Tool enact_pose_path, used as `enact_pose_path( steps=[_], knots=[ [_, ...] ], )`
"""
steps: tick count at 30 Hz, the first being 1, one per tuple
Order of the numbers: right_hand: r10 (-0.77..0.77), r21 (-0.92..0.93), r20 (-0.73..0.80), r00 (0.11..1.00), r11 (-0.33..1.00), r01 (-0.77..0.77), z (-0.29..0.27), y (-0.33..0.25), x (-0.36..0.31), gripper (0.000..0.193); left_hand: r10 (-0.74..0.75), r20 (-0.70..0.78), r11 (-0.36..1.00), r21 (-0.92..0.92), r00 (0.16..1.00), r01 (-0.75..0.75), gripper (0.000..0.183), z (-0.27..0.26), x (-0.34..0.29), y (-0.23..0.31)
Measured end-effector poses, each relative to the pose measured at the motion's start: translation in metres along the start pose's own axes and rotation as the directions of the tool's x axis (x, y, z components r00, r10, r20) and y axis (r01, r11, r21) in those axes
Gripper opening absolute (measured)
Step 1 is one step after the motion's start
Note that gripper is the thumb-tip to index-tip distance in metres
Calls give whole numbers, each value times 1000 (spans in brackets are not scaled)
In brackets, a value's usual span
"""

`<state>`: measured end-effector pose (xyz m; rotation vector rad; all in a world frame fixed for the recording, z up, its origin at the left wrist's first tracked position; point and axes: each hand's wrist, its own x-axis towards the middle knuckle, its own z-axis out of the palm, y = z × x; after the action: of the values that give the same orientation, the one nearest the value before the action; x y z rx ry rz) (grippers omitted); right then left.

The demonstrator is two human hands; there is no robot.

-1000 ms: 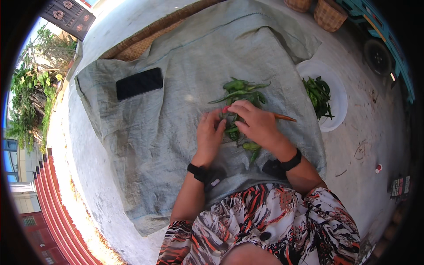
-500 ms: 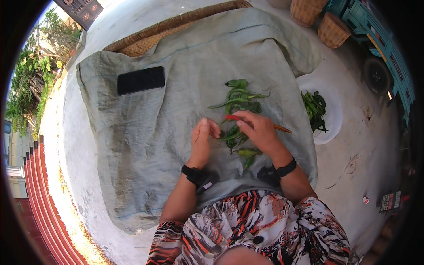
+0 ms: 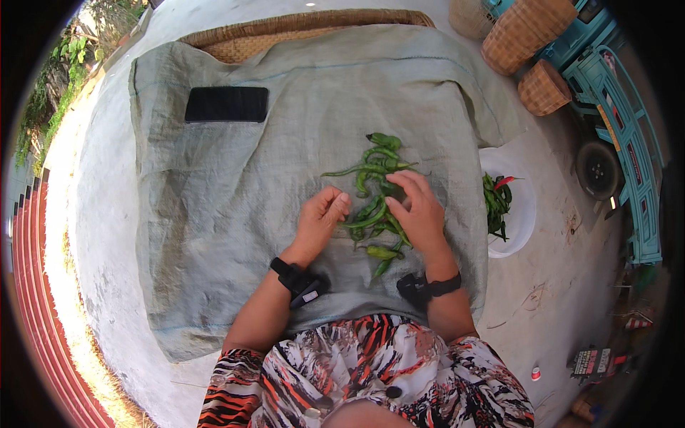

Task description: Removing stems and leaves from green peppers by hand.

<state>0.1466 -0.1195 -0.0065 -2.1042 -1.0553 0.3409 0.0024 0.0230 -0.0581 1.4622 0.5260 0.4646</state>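
Observation:
Green chili peppers (image 3: 366, 212) lie in a loose row on a grey-green woven sheet (image 3: 235, 185). My right hand (image 3: 419, 214) is over the right side of the row, thumb and fingers apart, its fingertips close to the peppers. Left of the peppers, my left hand (image 3: 319, 220) is closed, thumb against curled fingers; whatever it may hold is hidden. A red chili pepper (image 3: 507, 181) rests on green ones in a white plastic basin (image 3: 524, 225) at the sheet's right edge.
A black phone (image 3: 227, 104) lies on the sheet's far left. The sheet covers part of a woven tray (image 3: 314, 25). Wicker baskets (image 3: 546, 87) and a teal vehicle (image 3: 631, 157) stand at the far right. Red steps (image 3: 36, 285) are on the left.
The red chili pepper has gone from my right hand into the white basin. My right hand is back over the green peppers, its fingers apart. The view has shifted slightly.

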Motion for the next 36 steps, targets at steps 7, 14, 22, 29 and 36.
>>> enact_pose_path(
  steps=[7, 14, 22, 29, 36],
  knots=[
    [-125, -111, -109, 986, 987, 113, 0, 8, 0, 35, 8, 15, 1000, 9, 1000, -9, 18, 2, -2, 2],
    [-103, 407, -227, 968, 893, 191, 7, 2, -10, 34, 67, 23, 987, -145, 998, -63, 19, 3, -11, 22],
    [-158, 277, 44, 986, 951, 140, 15, -13, -11, 34, 94, 92, 993, -78, 991, -87, 21, 1, -8, 10],
    [154, 739, 114, 981, 648, -187, 7, -2, -5, 31, 16, -19, 967, -254, 1000, -20, 21, -4, -6, 18],
    [183, 786, 133, 974, 579, -216, 7, 2, -3, 31, 63, 177, 990, -135, 982, -40, 24, 6, -11, 27]
  ],
)
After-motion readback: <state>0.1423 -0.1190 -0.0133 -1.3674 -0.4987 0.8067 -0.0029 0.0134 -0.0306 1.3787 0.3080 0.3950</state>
